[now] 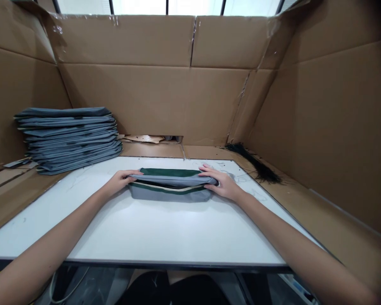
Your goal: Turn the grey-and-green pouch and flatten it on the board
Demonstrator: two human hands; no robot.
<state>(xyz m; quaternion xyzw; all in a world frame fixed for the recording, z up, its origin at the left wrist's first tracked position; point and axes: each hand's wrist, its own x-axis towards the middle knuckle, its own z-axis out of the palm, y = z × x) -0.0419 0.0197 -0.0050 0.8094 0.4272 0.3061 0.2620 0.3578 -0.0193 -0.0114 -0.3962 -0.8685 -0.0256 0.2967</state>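
Two hands point(120, 183) point(227, 186), fingers point(209, 170) firmly around opposite ends of an oblong, gray-green fabric pouch point(173, 181)

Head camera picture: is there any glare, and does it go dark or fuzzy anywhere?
In the head view, the windows glare nearly white and the tabletop shows a soft sheen; in the head view, the right cardboard wall darkens toward the picture's edge; in the head view, the pouch looks fairly clear.

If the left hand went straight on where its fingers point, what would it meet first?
The grey-green pouch, whose left end the left hand grips; beyond, roughly on that line, probably the right hand at the other end, though depth is unclear.
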